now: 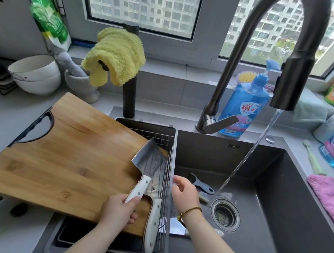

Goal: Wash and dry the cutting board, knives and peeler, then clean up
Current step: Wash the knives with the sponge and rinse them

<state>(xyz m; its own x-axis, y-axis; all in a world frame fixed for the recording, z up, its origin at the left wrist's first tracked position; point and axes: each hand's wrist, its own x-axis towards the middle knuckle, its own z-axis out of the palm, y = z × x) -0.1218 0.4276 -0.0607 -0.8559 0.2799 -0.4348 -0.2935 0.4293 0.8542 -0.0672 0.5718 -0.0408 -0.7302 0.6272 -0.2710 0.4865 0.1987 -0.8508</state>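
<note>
Cleaver [148,159] blade rises above the left hand [119,210], which grips its white handle over the cutting board [56,156]. Right hand [186,192] hangs relaxed, holding nothing. Wire basket [170,157] holds a second knife [152,223]; the peeler [199,182] lies in the sink [279,189].

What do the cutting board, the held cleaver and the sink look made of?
Cutting board: likely bamboo, matte; strip grain with nodes. Cleaver in left hand: bright reflective steel blade; glossy white riveted handle, probably plastic. Sink: dark matte, probably coated metal; unsure.
</note>
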